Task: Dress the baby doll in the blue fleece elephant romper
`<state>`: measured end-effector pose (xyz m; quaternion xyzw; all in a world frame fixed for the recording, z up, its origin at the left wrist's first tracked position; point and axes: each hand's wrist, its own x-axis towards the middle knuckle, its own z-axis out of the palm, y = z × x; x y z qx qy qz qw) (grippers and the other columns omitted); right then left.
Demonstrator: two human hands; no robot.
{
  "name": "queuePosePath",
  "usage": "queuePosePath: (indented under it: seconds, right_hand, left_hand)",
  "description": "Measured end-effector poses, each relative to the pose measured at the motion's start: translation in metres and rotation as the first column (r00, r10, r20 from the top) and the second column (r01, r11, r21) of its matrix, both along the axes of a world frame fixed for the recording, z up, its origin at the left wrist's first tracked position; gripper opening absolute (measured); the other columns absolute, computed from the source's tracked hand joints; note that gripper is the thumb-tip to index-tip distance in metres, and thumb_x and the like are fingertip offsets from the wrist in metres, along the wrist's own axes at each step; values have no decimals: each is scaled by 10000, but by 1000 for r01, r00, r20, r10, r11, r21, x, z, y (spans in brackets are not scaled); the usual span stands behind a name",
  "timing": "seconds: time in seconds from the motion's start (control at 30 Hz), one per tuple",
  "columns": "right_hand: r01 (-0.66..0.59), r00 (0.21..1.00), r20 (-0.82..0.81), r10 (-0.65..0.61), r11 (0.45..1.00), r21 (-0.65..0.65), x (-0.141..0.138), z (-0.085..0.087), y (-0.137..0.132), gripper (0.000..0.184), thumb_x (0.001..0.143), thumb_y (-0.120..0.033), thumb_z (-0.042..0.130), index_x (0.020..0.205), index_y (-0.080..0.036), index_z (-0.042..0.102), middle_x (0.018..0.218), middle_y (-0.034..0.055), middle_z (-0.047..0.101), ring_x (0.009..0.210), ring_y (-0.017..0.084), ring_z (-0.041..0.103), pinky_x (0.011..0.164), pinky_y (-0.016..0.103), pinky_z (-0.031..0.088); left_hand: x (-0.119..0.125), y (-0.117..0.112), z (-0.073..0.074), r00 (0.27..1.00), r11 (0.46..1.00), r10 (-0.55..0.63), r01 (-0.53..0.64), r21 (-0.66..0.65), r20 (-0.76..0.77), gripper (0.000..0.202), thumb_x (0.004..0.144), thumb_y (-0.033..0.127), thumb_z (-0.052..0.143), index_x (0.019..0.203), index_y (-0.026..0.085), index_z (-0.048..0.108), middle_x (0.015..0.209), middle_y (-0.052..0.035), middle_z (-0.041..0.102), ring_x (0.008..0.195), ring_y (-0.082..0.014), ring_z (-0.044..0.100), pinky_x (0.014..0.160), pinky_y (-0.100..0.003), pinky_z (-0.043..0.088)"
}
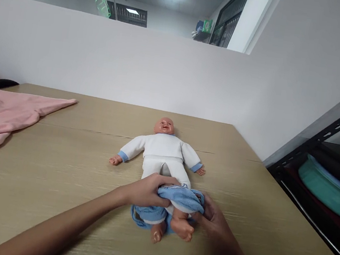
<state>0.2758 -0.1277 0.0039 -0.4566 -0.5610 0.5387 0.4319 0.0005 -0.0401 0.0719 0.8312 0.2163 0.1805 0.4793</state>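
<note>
A baby doll point(164, 148) in a white top and white trousers with blue cuffs lies on its back on the table, feet toward me. Blue cloth pants point(181, 197) are bunched around its lower legs, and both bare feet poke out below. My left hand point(151, 190) grips the upper left edge of the blue pants, thumb and fingers closed on the fabric. On the other side my right hand point(210, 215) pinches the pants beside the doll's foot; some of its fingers are hidden behind the cloth.
On the wooden table point(73, 164), a pink garment point(7, 117) lies at the left. A white wall point(119, 61) rises behind the table. To the right stands a black metal shelf point(304, 205) holding a teal item point(328, 192).
</note>
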Motion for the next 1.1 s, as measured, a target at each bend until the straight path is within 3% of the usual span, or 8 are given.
queuePosePath:
  seconds: [0.17, 0.27, 0.37, 0.57, 0.73, 0.83, 0.93, 1.1]
  right_hand:
    - [-277, 890, 379, 255, 961, 4, 22, 35, 22, 491, 919, -504, 815, 1272, -228, 614, 1192, 68, 664, 1139, 297, 637, 1027, 438, 511]
    - [-400, 800, 503, 327, 916, 39, 24, 55, 30, 478, 911, -511, 823, 1244, -243, 607, 1227, 60, 600, 1170, 293, 587, 1067, 421, 461]
    - [-462, 792, 482, 375, 884, 70, 21, 63, 40, 326, 1005, -494, 715, 1193, -251, 607, 1263, 58, 555, 1213, 278, 553, 1095, 397, 423]
    - [-380, 907, 222, 358, 922, 69, 7, 32, 78, 324, 1034, -511, 670, 1226, -265, 580, 1066, 7, 524, 1015, 215, 526, 932, 326, 443]
    - [-199, 980, -6, 198, 980, -19, -5, -16, 97, 369, 984, -577, 720, 1115, -244, 628, 1080, 13, 593, 1086, 231, 550, 1024, 354, 431]
    - [-123, 984, -141, 109, 988, -98, -11, -35, 94, 405, 951, -598, 753, 1138, -260, 633, 1062, 6, 626, 1065, 232, 581, 1009, 366, 452]
    - [-92, 977, -203, 64, 986, -136, -16, -38, 88, 382, 947, -588, 762, 1112, -276, 614, 986, -15, 608, 973, 213, 580, 914, 345, 474]
    - [-79, 987, -145, 71, 996, -50, -24, -28, 88, 404, 933, -617, 770, 1050, -261, 617, 958, -16, 582, 929, 203, 553, 895, 337, 455]
  left_hand:
    - [-15, -20, 0, 991, 943, 111, -84, 322, -68, 560, 919, 576, 785, 1370, 260, 687, 1312, -111, 706, 1224, -310, 613, 1094, -443, 471]
    - [-34, -36, -8, 950, 863, 310, -260, 434, -47, 519, 949, 578, 740, 1343, 255, 644, 1509, -141, 577, 1419, -356, 479, 1198, -520, 396]
    - [-53, -44, -20, 892, 821, 447, -379, 427, -68, 384, 981, 515, 701, 1251, 252, 628, 1622, -139, 460, 1505, -377, 374, 1230, -561, 357]
    - [-61, -26, -40, 909, 902, 402, -413, 121, 109, 148, 1063, 387, 594, 1050, 240, 611, 1527, -95, 552, 1448, -285, 473, 1253, -463, 357]
    - [-60, -15, -66, 799, 827, 548, -474, -303, 247, 271, 1003, 462, 712, 977, 208, 624, 1436, -106, 514, 1427, -277, 489, 1163, -383, 438]
    - [-64, -21, -78, 810, 794, 546, -417, -443, 215, 311, 969, 484, 758, 997, 200, 634, 1248, -73, 565, 1204, -233, 567, 998, -324, 478]
    - [-65, -26, -82, 839, 758, 514, -347, -553, 179, 339, 1008, 517, 697, 990, 186, 627, 995, -24, 569, 961, -180, 540, 869, -293, 446]
    - [-59, -25, -79, 806, 724, 561, -365, -585, 191, 405, 1085, 575, 524, 985, 193, 616, 947, -11, 548, 920, -172, 475, 862, -294, 432]
